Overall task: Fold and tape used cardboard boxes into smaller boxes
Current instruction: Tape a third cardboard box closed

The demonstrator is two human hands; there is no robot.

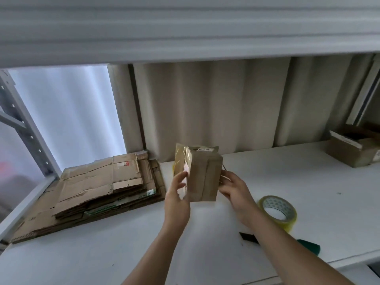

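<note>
A small brown cardboard box (pixel 202 173), folded up and shiny with clear tape along its left face, is held upright above the white table (pixel 308 182). My left hand (pixel 177 194) grips its lower left side, thumb on the taped face. My right hand (pixel 236 192) holds its right edge with the fingers behind it. A roll of yellowish tape (pixel 277 211) lies flat on the table just right of my right wrist. A stack of flattened used cardboard boxes (pixel 98 188) lies on the table at the left.
A small open cardboard box (pixel 353 147) stands at the far right of the table. A dark tool (pixel 247 236) and a green object (pixel 308 245) lie near the front edge under my right forearm. A shelf runs overhead; a corrugated wall stands behind.
</note>
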